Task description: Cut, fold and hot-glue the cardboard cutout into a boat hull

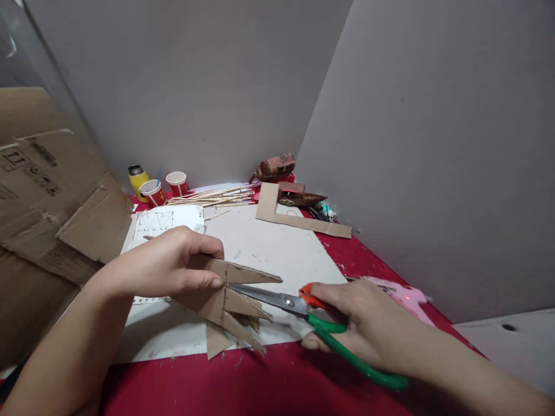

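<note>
A brown cardboard piece (212,300) with several pointed strips is gripped by my left hand (182,266), thumb on top and fingers behind it. Pencil lines cross the piece near the base of the strips. My right hand (359,315) is closed round the handles of a pair of scissors (271,297), one handle orange and the other green. The blades point left and lie in the gap between two strips, their tips close to my left thumb. A small cardboard triangle (217,341) shows below the piece, on the white board.
The white board (299,248) covers much of the red table (195,387). Large cardboard sheets (39,190) lean at left. Behind are a yellow bottle (137,182), paper cups (177,184), thin wooden sticks (217,196), brown model boats (299,193) and L-shaped cardboard (303,222). A pink glue gun (403,297) lies right.
</note>
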`<state>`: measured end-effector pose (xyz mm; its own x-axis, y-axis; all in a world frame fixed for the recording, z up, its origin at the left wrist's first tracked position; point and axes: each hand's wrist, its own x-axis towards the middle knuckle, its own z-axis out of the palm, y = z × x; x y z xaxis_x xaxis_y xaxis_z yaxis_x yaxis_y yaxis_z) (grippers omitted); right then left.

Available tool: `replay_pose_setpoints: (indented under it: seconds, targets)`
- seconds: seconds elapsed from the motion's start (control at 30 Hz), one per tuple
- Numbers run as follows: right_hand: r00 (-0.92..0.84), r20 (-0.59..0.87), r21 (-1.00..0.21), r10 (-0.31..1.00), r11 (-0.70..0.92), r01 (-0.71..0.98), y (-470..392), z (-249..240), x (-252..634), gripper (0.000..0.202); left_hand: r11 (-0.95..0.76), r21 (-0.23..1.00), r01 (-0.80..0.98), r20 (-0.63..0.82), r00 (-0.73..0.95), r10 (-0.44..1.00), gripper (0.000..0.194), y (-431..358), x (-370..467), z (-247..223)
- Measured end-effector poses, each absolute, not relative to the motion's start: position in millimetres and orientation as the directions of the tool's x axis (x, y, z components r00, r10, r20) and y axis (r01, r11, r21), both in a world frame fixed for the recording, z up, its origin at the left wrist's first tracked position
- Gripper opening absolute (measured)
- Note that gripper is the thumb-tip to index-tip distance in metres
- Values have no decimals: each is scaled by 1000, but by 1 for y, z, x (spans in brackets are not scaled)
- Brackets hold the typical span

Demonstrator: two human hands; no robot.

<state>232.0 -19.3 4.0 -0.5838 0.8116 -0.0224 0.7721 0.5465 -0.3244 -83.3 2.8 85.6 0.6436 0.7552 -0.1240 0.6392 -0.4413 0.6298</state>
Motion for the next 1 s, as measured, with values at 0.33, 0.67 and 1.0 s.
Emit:
replay_pose_setpoints:
  seconds: [0.33, 0.67, 1.0]
  targets:
    - [-418, -49, -73, 907, 414, 907, 9, -21, 218, 26, -172, 895, 412, -9, 402, 916, 28, 3, -91, 88]
    - [-551, -108, -242, 827, 516, 822, 10, -25, 198, 23, -127, 943, 308, -53, 515, 855, 21, 4, -76, 76]
    - [-456, 64, -864, 888, 277, 419, 15, 4, 204, 32, -93, 928, 361, -146, 581, 801, 21, 2, -61, 66]
